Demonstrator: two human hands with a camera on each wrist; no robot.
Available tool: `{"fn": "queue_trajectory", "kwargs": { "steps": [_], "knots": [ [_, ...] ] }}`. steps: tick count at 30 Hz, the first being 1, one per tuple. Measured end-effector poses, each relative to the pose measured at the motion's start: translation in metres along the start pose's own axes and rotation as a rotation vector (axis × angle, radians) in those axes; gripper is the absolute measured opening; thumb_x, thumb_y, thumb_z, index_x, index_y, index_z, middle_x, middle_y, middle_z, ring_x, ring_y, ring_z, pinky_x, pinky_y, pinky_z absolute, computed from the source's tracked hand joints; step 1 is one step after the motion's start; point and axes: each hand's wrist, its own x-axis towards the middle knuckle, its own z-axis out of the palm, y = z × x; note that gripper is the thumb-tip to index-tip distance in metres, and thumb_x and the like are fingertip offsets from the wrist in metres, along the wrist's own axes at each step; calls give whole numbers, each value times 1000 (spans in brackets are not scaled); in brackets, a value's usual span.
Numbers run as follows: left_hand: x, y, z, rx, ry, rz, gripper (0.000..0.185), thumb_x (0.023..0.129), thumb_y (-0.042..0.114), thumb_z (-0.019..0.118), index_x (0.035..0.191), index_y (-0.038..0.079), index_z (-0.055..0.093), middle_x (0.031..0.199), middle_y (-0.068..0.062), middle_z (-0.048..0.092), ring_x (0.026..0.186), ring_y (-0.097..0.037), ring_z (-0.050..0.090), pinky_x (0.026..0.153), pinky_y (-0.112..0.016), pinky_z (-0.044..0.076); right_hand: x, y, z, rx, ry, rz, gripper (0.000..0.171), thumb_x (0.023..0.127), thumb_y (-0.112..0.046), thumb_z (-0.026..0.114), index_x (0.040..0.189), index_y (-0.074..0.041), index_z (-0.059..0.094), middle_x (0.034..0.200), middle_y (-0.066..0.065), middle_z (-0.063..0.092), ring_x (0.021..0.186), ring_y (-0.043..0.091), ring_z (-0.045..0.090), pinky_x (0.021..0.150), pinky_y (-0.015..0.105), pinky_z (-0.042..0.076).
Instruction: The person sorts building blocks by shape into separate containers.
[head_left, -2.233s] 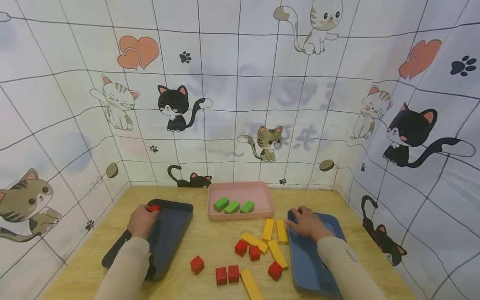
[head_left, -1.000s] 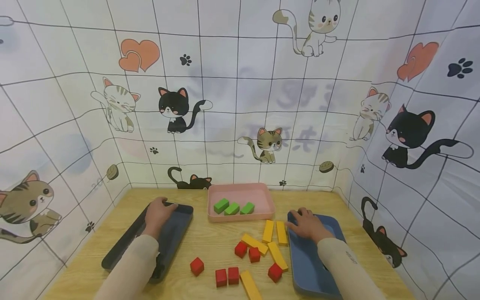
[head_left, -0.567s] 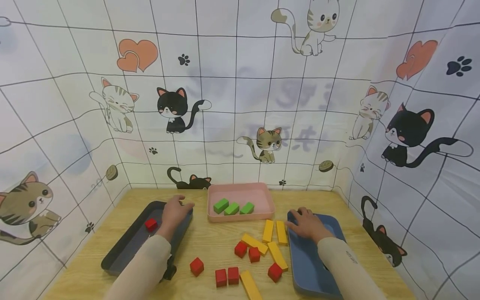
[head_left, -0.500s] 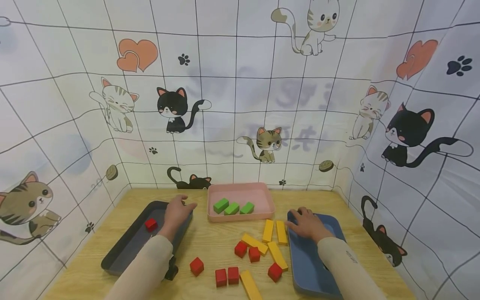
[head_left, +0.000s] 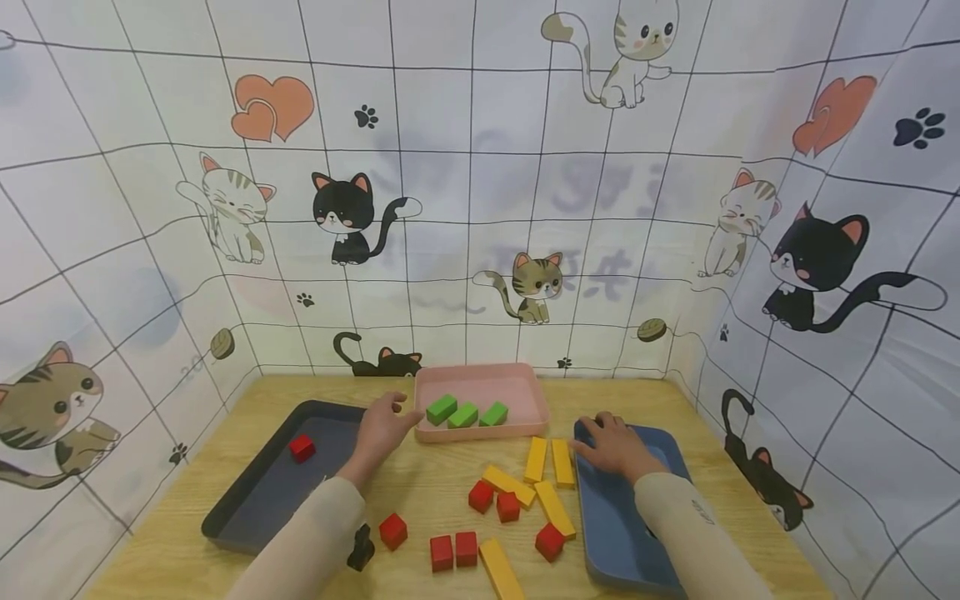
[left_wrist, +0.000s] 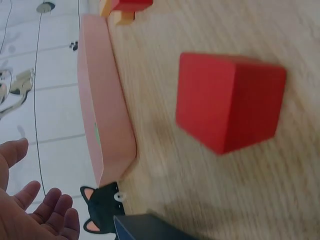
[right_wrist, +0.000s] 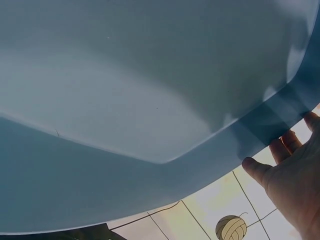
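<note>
My left hand (head_left: pixel 381 433) hovered with fingers relaxed and spread, holding nothing, between the black tray (head_left: pixel 255 508) and the pink tray (head_left: pixel 525 392). One red cube (head_left: pixel 302 447) lay inside the black tray. My right hand (head_left: pixel 615 447) rested flat on the blue tray (head_left: pixel 622 533), fingers straight.

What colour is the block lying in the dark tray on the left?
Red block, alone in the dark tray; clearest in the head view.
</note>
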Motion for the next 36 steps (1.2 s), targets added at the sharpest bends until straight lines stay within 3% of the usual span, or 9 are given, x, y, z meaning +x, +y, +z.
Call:
{"fn": "queue_trajectory", "kwargs": {
  "steps": [8,17,28,36],
  "knots": [
    [-16,8,16,-46,-62,8,54,91,28,72,133,0,56,123,-22,59,108,-35,57,85,-51,49,1,3,5,-12,1,1,65,97,-55,53,145,-10,48,140,29,42,126,51,42,98,67,35],
    [-28,18,31,-96,-128,24,45,87,28,73,122,2,62,116,-18,61,97,-29,58,78,-44,51,1,3,3,-9,-5,10,67,97,-56,52,146,-10,46,142,29,41,128,51,40,100,68,34],
    [-43,19,47,-90,-196,106,55,87,29,77,128,-3,59,118,-19,62,109,-39,58,81,-48,52,2,3,5,-8,1,7,67,97,-56,53,145,-10,47,141,29,41,128,51,40,100,67,35],
    [-60,17,60,-79,-252,135,47,87,26,77,123,0,61,119,-22,61,108,-39,58,83,-50,51,4,4,7,-21,5,5,67,97,-56,52,145,-10,47,141,30,41,127,51,41,99,68,35]
  ]
}}
